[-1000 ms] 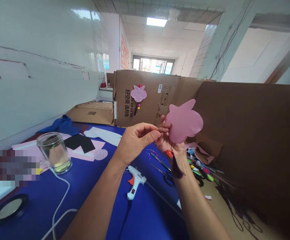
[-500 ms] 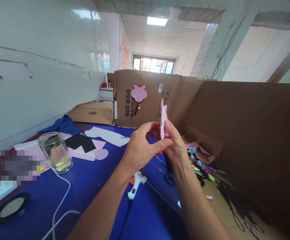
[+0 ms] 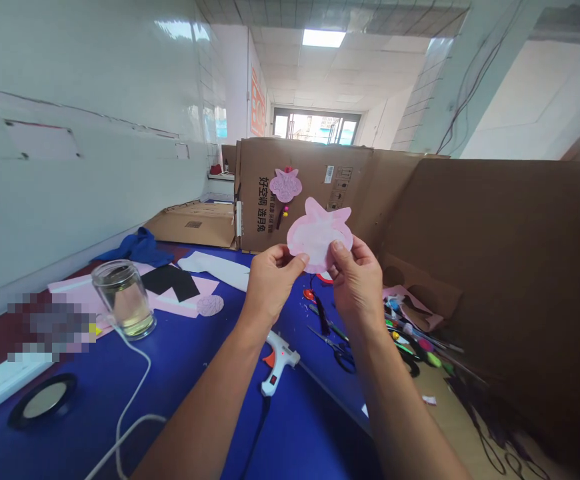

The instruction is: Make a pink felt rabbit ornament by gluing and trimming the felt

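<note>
Between both hands I hold up a pink cutout [image 3: 317, 233], rounded with pointed tips on top and a paler layer over its middle. My left hand [image 3: 275, 277] pinches its lower left edge between thumb and fingers. On its right side, my right hand [image 3: 357, 273] grips it with the thumb on the near face. Below the hands, a white glue gun [image 3: 281, 360] with an orange trigger lies on the blue table. Scissors [image 3: 340, 350] rest near my right wrist. A similar pink cutout [image 3: 285, 185] with drawn lines hangs on the cardboard ahead.
At left stand a glass mug [image 3: 125, 300] of pale liquid, black paper [image 3: 170, 281] and a roll of black tape [image 3: 45, 400]. A white cable [image 3: 137, 380] crosses the table. Cardboard walls [image 3: 495, 267] enclose the back and right, with craft bits [image 3: 420, 340] along the right.
The pink cutout has turned from edge-on to showing its broad face. My left hand has come onto its lower left edge, and the view has shifted slightly.
</note>
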`<state>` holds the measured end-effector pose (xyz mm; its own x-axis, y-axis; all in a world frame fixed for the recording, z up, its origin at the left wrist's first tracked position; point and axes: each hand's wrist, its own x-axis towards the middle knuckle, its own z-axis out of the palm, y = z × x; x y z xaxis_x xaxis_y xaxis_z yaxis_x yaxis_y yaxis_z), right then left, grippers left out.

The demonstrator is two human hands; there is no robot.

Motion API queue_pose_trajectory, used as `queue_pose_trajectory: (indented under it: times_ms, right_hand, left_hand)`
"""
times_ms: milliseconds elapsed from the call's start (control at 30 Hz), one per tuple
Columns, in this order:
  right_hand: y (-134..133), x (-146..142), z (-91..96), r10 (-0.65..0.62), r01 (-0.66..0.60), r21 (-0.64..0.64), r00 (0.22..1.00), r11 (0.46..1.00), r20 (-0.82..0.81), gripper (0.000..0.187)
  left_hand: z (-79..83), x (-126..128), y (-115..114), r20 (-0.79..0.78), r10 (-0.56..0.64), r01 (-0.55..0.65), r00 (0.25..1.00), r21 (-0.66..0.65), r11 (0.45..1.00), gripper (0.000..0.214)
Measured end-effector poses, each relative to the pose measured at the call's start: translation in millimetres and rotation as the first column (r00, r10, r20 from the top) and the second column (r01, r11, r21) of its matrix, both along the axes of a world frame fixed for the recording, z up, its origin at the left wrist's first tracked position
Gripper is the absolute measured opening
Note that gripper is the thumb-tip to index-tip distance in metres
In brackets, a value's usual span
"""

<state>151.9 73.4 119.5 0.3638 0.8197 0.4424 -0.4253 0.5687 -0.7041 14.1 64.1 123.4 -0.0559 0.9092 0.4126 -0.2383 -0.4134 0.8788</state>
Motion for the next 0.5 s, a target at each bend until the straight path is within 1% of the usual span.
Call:
queue_pose_trajectory:
  times_ms: [133, 267, 400, 500]
  right_hand:
    - [-2, 5, 0.7, -0.001, 0.001, 0.005, 0.993, 1.000, 0.115, 0.046]
    - [1, 12, -3.5, -0.039, 0.041, -0.001, 0.963, 0.999, 0.265, 0.045]
    - [4, 15, -7.0, -0.077, 0.073, 0.024, 0.954, 0.997, 0.289, 0.049]
    - [4, 16, -6.6, -0.090, 0.085, 0.031, 0.949, 0.996, 0.302, 0.048]
  left_hand:
    - [4.0, -2, -3, 0.067, -0.028, 0.033, 0.997, -0.063, 0.997, 0.021]
    - [5.3, -2, -4, 0.065, -0.044, 0.050, 0.997, -0.083, 0.995, 0.025]
    - [8.1, -3, -6, 0.091, -0.045, 0.053, 0.995, -0.085, 0.995, 0.031]
    - [8.7, -4, -5, 0.101, -0.043, 0.052, 0.994, -0.079, 0.996, 0.035]
